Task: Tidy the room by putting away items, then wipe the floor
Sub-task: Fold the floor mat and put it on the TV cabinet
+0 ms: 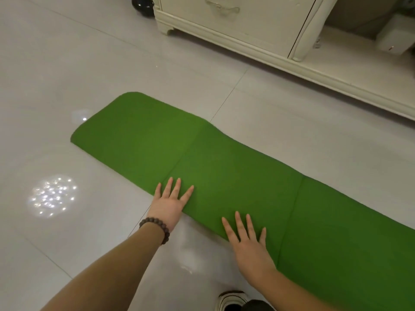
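Observation:
A long green mat (224, 167) lies flat on the pale tiled floor (67, 75), running from the middle left to the lower right, with two fold creases across it. My left hand (170, 200), with a bead bracelet at the wrist, rests flat on the mat's near edge, fingers spread. My right hand (249, 245) lies flat on the same near edge, further right, fingers apart. Neither hand grips anything.
A cream cabinet (235, 25) with a drawer stands at the back, its base running to the right edge. A black round object (142, 5) sits at its left corner. A grey box (395, 39) is at top right. My shoe (231, 300) shows at the bottom.

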